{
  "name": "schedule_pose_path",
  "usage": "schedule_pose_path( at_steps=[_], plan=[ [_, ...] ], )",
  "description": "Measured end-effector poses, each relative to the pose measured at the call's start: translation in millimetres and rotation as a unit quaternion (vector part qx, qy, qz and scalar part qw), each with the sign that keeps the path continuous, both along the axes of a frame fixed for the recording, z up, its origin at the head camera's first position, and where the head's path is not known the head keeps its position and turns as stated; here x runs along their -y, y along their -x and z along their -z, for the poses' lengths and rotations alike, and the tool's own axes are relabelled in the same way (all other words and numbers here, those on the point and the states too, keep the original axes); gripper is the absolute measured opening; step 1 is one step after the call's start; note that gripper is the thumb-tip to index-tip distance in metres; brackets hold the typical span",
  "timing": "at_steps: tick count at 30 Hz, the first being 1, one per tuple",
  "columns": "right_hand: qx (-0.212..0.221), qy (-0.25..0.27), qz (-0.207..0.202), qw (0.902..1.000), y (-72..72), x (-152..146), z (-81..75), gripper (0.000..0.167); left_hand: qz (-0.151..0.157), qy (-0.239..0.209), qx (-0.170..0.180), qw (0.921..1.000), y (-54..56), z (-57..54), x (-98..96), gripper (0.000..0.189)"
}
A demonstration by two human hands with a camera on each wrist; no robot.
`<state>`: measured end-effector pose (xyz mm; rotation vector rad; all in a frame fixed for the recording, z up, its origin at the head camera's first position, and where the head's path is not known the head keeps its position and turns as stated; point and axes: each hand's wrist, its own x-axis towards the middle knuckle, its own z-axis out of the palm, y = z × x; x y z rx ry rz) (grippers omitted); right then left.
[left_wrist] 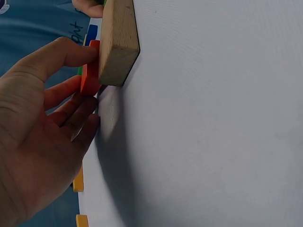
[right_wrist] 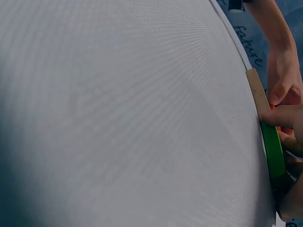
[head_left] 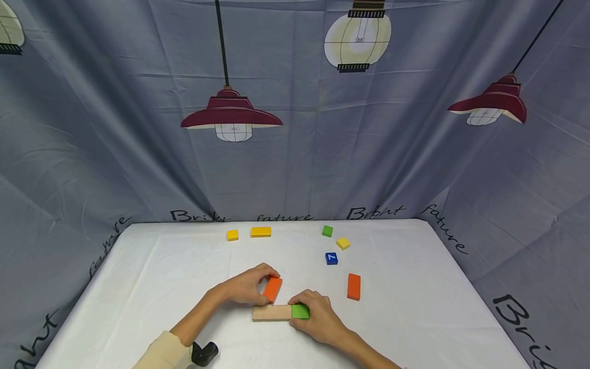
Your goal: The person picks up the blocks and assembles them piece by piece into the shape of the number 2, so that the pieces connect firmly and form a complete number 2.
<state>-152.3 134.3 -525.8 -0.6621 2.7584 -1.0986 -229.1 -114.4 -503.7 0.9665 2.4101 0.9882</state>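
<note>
My left hand [head_left: 244,286] pinches an orange rectangular block [head_left: 273,290] between thumb and fingers, tilted just behind a plain wooden block [head_left: 271,313]. In the left wrist view, the orange block [left_wrist: 91,71] stands right against the side of the wooden block [left_wrist: 116,47]. At the wooden block's right end, my right hand [head_left: 322,319] grips a green block [head_left: 300,311], thumb on the near side and fingers on the far side. The right wrist view shows the green block [right_wrist: 272,151] end to end with the wooden one [right_wrist: 257,90], forming a row.
To the right lies a second orange block [head_left: 354,286]. Farther back are a blue block [head_left: 331,258] marked 7, a yellow block [head_left: 343,243], a small green block [head_left: 327,231], a long yellow block [head_left: 260,232] and a short yellow one [head_left: 232,235], all on the white table [head_left: 415,318].
</note>
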Motion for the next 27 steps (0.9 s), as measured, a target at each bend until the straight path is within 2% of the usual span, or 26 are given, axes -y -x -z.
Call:
schedule_pose_path(
  at_steps=[10,18,27],
  plan=[
    [0.001,-0.001,-0.001,1.0,0.6,-0.5,0.9,0.029,0.009,0.015,0.01,0.9998,2.5,0.4,-8.2,0.053],
    [-0.004,0.0,-0.001,1.0,1.7,-0.9,2.2,0.029,0.018,0.007,0.014,0.9997,3.4,-1.4,-12.5,0.053],
    [0.0,0.0,-0.003,1.0,1.4,-0.4,1.6,0.029,0.02,0.011,0.015,0.9996,5.2,2.3,-13.8,0.054]
  ],
)
